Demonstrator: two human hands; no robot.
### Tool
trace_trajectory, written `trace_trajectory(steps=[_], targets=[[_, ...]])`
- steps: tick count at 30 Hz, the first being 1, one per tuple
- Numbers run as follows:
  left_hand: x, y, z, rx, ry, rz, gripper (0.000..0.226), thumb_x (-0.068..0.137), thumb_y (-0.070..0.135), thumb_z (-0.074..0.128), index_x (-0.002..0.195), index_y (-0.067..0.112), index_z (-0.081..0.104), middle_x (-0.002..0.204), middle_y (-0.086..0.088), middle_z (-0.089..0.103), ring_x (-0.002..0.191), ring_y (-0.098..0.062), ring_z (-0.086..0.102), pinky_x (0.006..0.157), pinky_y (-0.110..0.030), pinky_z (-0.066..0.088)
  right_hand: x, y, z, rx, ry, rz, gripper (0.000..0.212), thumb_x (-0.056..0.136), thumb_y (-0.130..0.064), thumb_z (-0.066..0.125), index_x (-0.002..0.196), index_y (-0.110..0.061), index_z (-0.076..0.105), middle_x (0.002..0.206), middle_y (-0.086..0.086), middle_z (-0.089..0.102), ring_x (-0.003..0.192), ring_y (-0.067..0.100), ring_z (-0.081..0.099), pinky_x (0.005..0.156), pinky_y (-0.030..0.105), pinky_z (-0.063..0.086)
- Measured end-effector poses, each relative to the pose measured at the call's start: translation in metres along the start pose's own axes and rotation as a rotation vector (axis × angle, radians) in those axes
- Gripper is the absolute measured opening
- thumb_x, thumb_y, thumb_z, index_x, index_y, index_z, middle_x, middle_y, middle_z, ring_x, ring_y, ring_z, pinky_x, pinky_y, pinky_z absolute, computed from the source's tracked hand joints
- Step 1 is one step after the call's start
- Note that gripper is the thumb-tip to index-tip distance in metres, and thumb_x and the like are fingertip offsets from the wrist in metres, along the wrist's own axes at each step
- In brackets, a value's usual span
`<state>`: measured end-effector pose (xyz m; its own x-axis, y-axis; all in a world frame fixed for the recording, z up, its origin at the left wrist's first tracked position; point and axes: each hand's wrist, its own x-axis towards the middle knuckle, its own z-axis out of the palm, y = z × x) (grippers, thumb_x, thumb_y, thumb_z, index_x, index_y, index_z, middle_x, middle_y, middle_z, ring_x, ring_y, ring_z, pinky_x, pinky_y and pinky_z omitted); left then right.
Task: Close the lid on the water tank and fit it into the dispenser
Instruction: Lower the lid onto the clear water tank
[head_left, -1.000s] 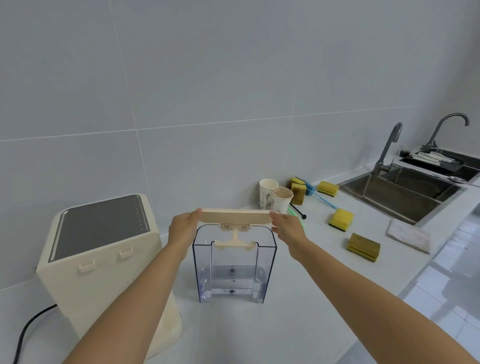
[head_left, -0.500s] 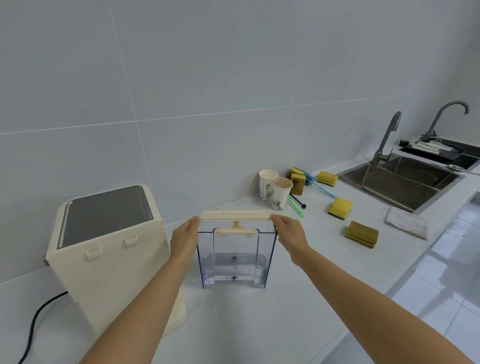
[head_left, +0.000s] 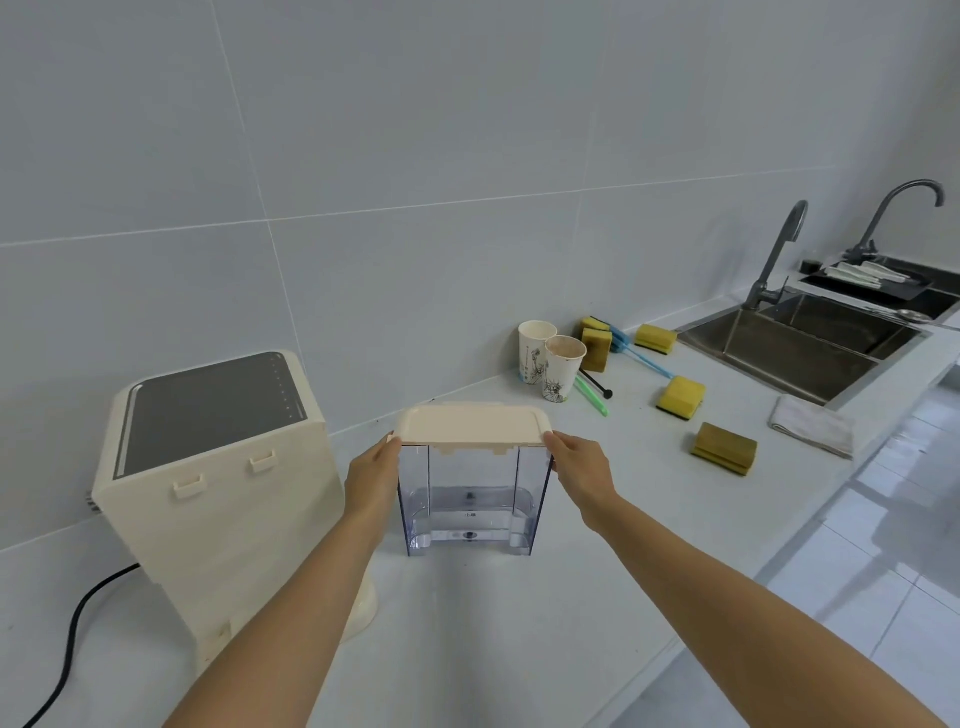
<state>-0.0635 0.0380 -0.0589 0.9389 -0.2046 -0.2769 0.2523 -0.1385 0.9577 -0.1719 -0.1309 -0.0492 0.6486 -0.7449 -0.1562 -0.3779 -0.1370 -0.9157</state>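
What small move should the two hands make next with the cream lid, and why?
Probably press the lid down evenly with the left hand and right hand: it already rests on the clear tank, gripped at both ends, but full seating cannot be confirmed.

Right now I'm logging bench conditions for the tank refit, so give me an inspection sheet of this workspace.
Surface: white counter, bare in front of the tank.
Job's things: clear water tank upright, a little water at the bottom; cream lid sits on its rim; dispenser stands to its left.
Clutter: two paper cups, sponges, blue brush, folded cloth.
Grips: left hand and right hand each at one lid end.
Cables: black cord runs from behind the dispenser.
Surroundings: tiled wall, sink with two faucets.
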Motion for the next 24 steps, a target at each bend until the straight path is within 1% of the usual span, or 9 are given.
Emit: trace_trajectory(steps=[2, 4, 6, 8, 11, 13, 17, 20, 24], targets=[[0.002, -0.001, 0.000, 0.005, 0.007, 0.002, 0.032, 0.090, 0.027, 0.045, 0.114, 0.016, 0.062, 0.099, -0.008, 0.056, 0.095, -0.024, 0.049, 0.091, -0.037, 0.040, 0.000, 0.000, -0.001, -0.010, -0.010, 0.004, 0.040, 0.094, -0.027, 0.041, 0.120, -0.001, 0.059, 0.116, 0.030, 0.060, 0.099, 0.038, 0.058, 0.090, 0.043, 0.047], [0.002, -0.001, 0.000, 0.011, 0.002, 0.008, 0.029, 0.090, 0.027, 0.045, 0.109, 0.017, 0.063, 0.096, -0.007, 0.055, 0.095, -0.024, 0.049, 0.089, -0.035, 0.039, 0.001, -0.001, -0.003, -0.022, -0.037, 0.022, 0.042, 0.094, -0.029, 0.041, 0.123, -0.002, 0.057, 0.126, 0.029, 0.057, 0.114, 0.040, 0.055, 0.101, 0.048, 0.042], [0.003, 0.000, -0.002, 0.021, -0.008, 0.007, 0.024, 0.090, 0.026, 0.045, 0.098, 0.018, 0.066, 0.095, -0.008, 0.054, 0.094, -0.025, 0.050, 0.085, -0.034, 0.037, 0.005, -0.001, -0.005, -0.027, -0.076, 0.047, 0.045, 0.094, -0.029, 0.041, 0.123, 0.002, 0.055, 0.129, 0.029, 0.054, 0.119, 0.041, 0.052, 0.104, 0.049, 0.040], [0.003, 0.002, -0.003, 0.026, -0.011, -0.002, 0.025, 0.091, 0.027, 0.044, 0.105, 0.019, 0.063, 0.105, -0.009, 0.058, 0.104, -0.027, 0.053, 0.091, -0.036, 0.039, 0.010, -0.003, -0.008, -0.031, -0.117, 0.077, 0.049, 0.094, -0.030, 0.041, 0.124, 0.007, 0.050, 0.132, 0.029, 0.051, 0.122, 0.042, 0.049, 0.106, 0.050, 0.037], [0.002, 0.003, -0.002, 0.022, -0.013, -0.043, 0.023, 0.091, 0.030, 0.042, 0.105, 0.026, 0.059, 0.122, -0.009, 0.056, 0.115, -0.028, 0.051, 0.101, -0.040, 0.038, 0.019, -0.012, -0.011, -0.036, -0.153, 0.092, 0.058, 0.092, -0.039, 0.041, 0.136, -0.002, 0.039, 0.142, 0.020, 0.043, 0.128, 0.036, 0.043, 0.108, 0.048, 0.035], [0.000, 0.003, 0.000, 0.003, -0.022, -0.079, 0.020, 0.092, 0.033, 0.039, 0.099, 0.025, 0.057, 0.117, -0.006, 0.050, 0.110, -0.027, 0.048, 0.096, -0.038, 0.036, 0.025, -0.020, -0.012, -0.014, -0.156, 0.090, 0.063, 0.090, -0.043, 0.043, 0.143, -0.010, 0.028, 0.149, 0.013, 0.035, 0.133, 0.032, 0.038, 0.111, 0.046, 0.032], [-0.006, 0.000, 0.005, -0.006, -0.036, -0.214, 0.062, 0.090, 0.045, 0.040, 0.143, 0.019, 0.024, 0.148, -0.007, 0.032, 0.134, -0.031, 0.032, 0.110, -0.049, 0.029, 0.037, -0.036, -0.008, -0.035, -0.175, 0.029, 0.067, 0.090, -0.041, 0.044, 0.146, -0.012, 0.021, 0.152, 0.009, 0.030, 0.134, 0.029, 0.036, 0.110, 0.042, 0.033], [-0.011, 0.001, 0.008, -0.005, -0.048, -0.280, 0.073, 0.089, 0.047, 0.042, 0.148, 0.020, 0.007, 0.156, -0.007, 0.018, 0.140, -0.031, 0.023, 0.113, -0.051, 0.025, 0.040, -0.043, 0.001, -0.098, -0.223, -0.008, 0.064, 0.091, -0.040, 0.043, 0.145, -0.010, 0.025, 0.152, 0.009, 0.029, 0.134, 0.029, 0.033, 0.109, 0.040, 0.032], [-0.014, 0.005, 0.014, -0.046, -0.124, -0.351, 0.082, 0.086, 0.052, 0.046, 0.148, 0.022, 0.002, 0.157, -0.006, 0.014, 0.141, -0.030, 0.022, 0.105, -0.048, 0.030, 0.047, -0.046, 0.011, -0.167, -0.252, -0.015, 0.064, 0.091, -0.042, 0.042, 0.144, -0.008, 0.028, 0.152, 0.010, 0.029, 0.137, 0.029, 0.031, 0.113, 0.042, 0.028]])
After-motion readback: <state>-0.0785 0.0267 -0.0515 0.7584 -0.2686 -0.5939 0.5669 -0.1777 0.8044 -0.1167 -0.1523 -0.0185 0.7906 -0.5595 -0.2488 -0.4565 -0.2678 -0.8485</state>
